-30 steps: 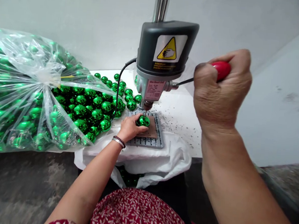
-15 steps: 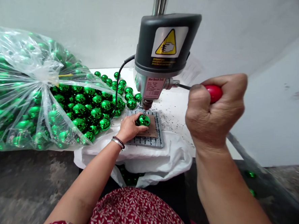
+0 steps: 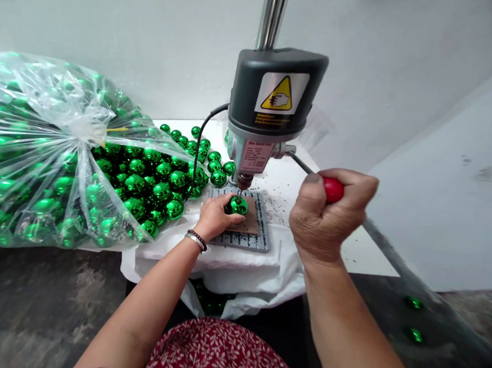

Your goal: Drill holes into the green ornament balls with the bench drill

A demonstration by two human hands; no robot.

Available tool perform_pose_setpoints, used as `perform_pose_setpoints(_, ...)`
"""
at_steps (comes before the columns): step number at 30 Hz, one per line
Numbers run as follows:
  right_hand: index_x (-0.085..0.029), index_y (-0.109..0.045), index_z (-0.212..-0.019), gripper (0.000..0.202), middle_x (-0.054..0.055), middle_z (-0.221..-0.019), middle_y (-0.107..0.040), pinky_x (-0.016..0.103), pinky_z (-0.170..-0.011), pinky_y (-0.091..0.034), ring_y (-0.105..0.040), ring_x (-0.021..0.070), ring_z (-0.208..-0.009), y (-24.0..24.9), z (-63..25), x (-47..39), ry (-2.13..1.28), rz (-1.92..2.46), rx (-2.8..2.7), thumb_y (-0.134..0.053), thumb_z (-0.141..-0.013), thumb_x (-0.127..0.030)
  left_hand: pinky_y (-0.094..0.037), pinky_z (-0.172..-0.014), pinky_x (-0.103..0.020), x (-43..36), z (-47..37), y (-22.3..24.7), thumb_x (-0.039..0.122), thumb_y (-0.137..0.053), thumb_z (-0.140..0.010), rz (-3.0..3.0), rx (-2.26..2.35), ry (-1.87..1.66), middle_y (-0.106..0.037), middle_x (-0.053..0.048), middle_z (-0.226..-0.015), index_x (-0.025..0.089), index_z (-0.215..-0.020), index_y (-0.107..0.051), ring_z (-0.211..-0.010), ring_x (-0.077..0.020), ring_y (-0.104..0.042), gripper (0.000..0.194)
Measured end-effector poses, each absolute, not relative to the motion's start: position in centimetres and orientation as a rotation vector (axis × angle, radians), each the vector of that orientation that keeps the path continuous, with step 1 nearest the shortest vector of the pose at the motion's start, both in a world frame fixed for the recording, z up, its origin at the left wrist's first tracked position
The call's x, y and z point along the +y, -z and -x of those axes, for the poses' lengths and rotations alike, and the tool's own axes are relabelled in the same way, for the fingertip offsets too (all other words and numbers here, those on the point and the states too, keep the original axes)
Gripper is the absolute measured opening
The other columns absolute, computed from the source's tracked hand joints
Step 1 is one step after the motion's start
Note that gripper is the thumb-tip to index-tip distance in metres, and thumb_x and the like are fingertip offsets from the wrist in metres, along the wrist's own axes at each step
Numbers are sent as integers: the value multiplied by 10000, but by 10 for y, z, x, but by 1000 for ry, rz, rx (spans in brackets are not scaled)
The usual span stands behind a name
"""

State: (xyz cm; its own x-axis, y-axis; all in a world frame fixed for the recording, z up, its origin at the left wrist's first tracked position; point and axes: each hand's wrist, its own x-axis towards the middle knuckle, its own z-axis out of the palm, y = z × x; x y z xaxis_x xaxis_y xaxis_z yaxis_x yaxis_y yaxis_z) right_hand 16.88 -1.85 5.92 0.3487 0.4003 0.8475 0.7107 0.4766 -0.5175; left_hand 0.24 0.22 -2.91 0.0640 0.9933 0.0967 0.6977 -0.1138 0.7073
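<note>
Head view: green ball (image 3: 239,207) beneath bench drill (image 3: 277,116)
Left hand (image 3: 219,215), thumb and fingers part-spread, grips the ball on brown board (image 3: 252,219); drill bit (image 3: 240,193) at its top, contact unclear. Right hand (image 3: 329,222), at ball's 3 o'clock, fist closed round red knob (image 3: 333,190) of lever (image 3: 301,163). Clear bag (image 3: 83,127) of green balls (image 3: 134,184) at 9 o'clock

A workshop, by the look of it: a bench drill (image 3: 277,111) on a white table (image 3: 372,257) strewn with dark shavings (image 3: 275,199), a bulging bag (image 3: 80,132) of green balls (image 3: 162,191), stained bare floor (image 3: 47,305)
</note>
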Motion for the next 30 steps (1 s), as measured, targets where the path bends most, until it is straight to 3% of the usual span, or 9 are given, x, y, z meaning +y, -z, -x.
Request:
perform_pose_setpoints(11,-182,-492,-891,161,-7,-770,-527,210,-654,-422,-505,57,-690,-44,-166,-18,243,1074,-1240,-532,-836,-328,-486,-889,-354,3,-3,31,381,-794,-669,-1874,1700,-816,-728,-39,-1031,278,-1240,-651,-988,-253,-627,598)
perform_pose_setpoints(15,-178,-441,-836,126,-16,-734,-461,219,-626,-372,-422,55,-649,-88,-166,-7,218,1064,-1254,-508,-823,-284,-488,-863,-364,4,-4,31,384,-786,-672,-1868,1703,-808,-727,-49,-1020,248,-1239,-647,-939,-251,-631,599)
perform_pose_setpoints(19,-146,-412,-839,83,-35,-747,-420,213,-705,-343,-349,27,-667,-145,-164,12,-6,1352,-1315,-477,-856,-196,-492,-832,-328,-2,0,28,327,-779,-679,-1834,1612,-856,-726,-15,-952,241,-1201,-649,-905,-221,-639,545)
perform_pose_setpoints(22,-138,-425,-835,92,-56,-705,-410,214,-713,-323,-322,16,-651,-161,-163,19,-72,1414,-1318,-492,-862,-194,-497,-829,-310,-16,7,22,289,-765,-700,-1808,1499,-911,-725,0,-937,226,-1173,-647,-893,-203,-649,492)
perform_pose_setpoints(30,-161,-459,-823,115,-42,-776,-485,256,-739,-302,-381,21,-713,-151,-166,20,-50,1332,-1305,-441,-857,-269,-460,-1037,-411,-73,50,3,390,-793,-711,-2010,1417,-723,-632,-98,-1327,239,-1303,-579,-1212,-271,-580,648)
